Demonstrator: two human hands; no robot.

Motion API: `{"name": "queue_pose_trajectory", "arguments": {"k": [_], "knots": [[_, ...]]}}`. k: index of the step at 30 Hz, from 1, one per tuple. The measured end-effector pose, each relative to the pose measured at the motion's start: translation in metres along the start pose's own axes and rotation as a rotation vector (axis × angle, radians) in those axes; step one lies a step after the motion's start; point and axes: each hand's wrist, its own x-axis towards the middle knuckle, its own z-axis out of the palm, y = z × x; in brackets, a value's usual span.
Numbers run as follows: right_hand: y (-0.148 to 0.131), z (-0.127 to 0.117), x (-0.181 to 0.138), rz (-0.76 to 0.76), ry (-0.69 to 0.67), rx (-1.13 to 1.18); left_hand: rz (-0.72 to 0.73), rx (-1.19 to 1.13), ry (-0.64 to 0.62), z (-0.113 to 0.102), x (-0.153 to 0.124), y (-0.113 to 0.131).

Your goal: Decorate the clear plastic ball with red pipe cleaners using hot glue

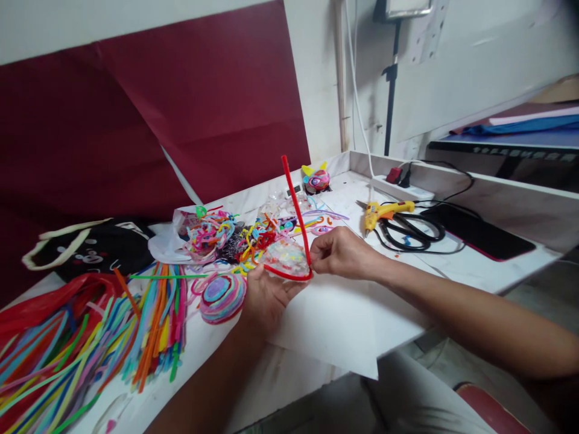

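Pipe cleaner (297, 211) pinched in R grip (341, 253), just beside disc (287, 256) clasped by L grip (265, 298)

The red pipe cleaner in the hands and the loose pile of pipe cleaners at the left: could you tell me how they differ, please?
The red pipe cleaner is one stem; the pile of pipe cleaners holds many, in mixed colours. The red one curves round a clear speckled piece, free end upright, pinched by the right hand; the pile lies flat, mostly straight, untouched. Both are the same kind of stem.
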Motion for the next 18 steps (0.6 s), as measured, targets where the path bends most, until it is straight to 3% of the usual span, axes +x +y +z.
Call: {"name": "queue_pose_trajectory", "arguments": {"k": [12, 18], "knots": [[-0.005, 0.006, 0.000, 0.007, 0.081, -0.214, 0.130, 0.045, 0.044, 0.011, -0.005, -0.005], [0.004, 0.014, -0.003, -0.044, 0.139, -0.221, 0.097, 0.040, 0.067, 0.008, -0.002, -0.007]]}}
